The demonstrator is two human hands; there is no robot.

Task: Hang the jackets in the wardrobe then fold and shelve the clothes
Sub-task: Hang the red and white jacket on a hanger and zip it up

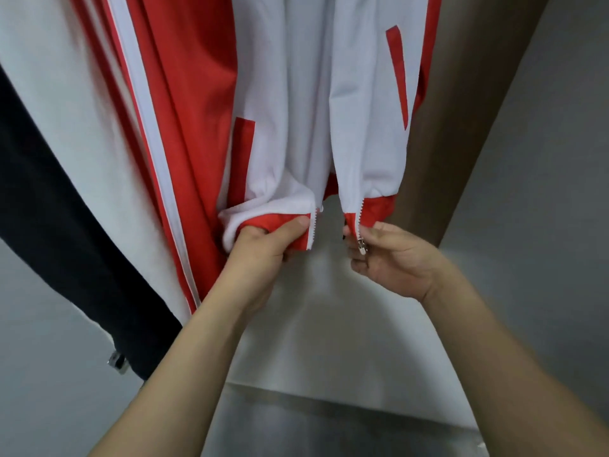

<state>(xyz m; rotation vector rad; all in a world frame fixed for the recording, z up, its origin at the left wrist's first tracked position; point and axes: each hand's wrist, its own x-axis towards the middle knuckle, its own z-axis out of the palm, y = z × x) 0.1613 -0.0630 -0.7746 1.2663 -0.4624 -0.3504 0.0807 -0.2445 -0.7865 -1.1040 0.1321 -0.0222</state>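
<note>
At far left, one dark garment [49, 199] hangs, beside one red-and-white jacket [296, 110], unzipped. Left hand [263, 249] curled, grip pinching left hem. Right hand [392, 258] grip pinching zipper pull [361, 246], forearms raised.

Both hands [263, 249] on jacket [296, 127] hem, perhaps zipping

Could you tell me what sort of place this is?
Probably inside a wardrobe: a red-and-white jacket hangs beside a dark garment, with a brown side panel and pale floor below.
</note>
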